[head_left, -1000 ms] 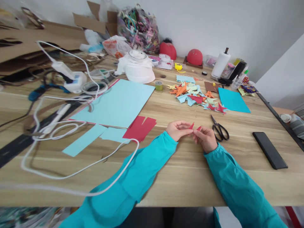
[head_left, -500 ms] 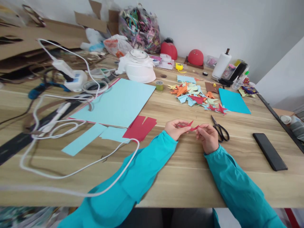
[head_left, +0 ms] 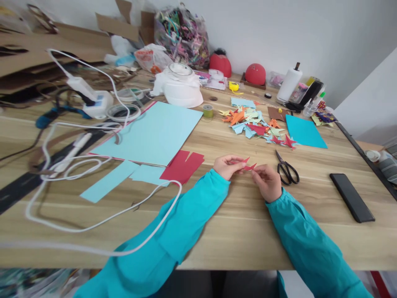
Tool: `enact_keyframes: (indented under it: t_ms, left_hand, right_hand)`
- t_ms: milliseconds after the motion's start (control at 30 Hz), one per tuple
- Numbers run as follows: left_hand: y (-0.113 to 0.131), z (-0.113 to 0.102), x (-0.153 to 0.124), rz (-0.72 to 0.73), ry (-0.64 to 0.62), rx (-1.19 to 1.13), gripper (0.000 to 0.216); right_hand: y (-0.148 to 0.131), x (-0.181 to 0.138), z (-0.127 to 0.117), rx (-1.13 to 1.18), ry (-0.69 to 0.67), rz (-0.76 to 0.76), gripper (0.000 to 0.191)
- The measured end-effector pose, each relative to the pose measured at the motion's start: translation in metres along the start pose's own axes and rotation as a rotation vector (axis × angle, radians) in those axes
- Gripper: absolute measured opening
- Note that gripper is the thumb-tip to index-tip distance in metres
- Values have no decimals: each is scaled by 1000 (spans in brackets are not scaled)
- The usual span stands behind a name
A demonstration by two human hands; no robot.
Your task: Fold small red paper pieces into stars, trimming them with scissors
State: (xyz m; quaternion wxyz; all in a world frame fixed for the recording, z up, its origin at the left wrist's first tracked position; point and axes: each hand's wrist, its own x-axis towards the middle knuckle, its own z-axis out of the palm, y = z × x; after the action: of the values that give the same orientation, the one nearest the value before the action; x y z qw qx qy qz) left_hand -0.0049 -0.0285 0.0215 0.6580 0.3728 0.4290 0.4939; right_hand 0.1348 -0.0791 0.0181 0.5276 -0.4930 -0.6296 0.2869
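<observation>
A small folded red paper piece (head_left: 249, 166) is held between both hands just above the wooden table (head_left: 235, 231). My left hand (head_left: 227, 166) pinches its left end with fingers curled. My right hand (head_left: 269, 182) pinches its right end. Both arms wear teal sleeves. Black scissors (head_left: 287, 170) lie just right of my right hand. A cut red sheet (head_left: 182, 166) lies left of my left hand, beside light blue strips (head_left: 109, 182) and a large light blue sheet (head_left: 153, 133).
A pile of folded coloured paper shapes (head_left: 254, 124) and a teal sheet (head_left: 304, 131) lie further back. A black phone (head_left: 352, 197) rests at right. White cables (head_left: 93, 198) loop across the left. A white pot (head_left: 180, 86), paper towel roll (head_left: 289, 83) and bags stand behind.
Both hands stayed at the same spot, turning the red piece slightly between the fingers; its points now sit lower and closer together. The view shifted a little.
</observation>
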Motion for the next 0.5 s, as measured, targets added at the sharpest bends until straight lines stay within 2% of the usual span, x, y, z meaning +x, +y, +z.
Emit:
enact_keyframes:
  t_ms: [100, 333, 500]
  left_hand:
    - [3, -1, 1, 33, 11, 21, 40]
    - [8, -1, -3, 186, 32, 123, 36]
    - [9, 1, -7, 331, 48, 303, 30]
  right_hand:
    - [-1, -1, -1, -32, -11, -1, 6]
    - [0, 7, -1, 426, 123, 240, 18]
    - [2, 10, 0, 539, 125, 327, 18]
